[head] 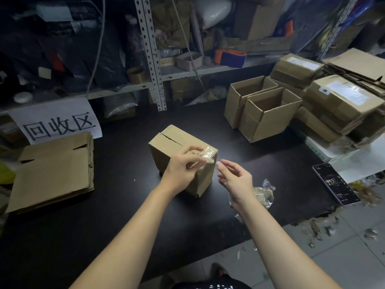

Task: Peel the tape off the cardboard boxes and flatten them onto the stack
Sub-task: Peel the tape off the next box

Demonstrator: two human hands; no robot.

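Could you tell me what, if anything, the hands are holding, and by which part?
The left hand pinches a crumpled strip of clear tape by one end, at the top of the cardboard box. The right hand holds nothing.

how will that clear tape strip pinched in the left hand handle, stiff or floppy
Probably floppy and very light: the tape crumples and sags in the left hand. Likely clingy too, since the peeled wad near the right hand sits clumped together.
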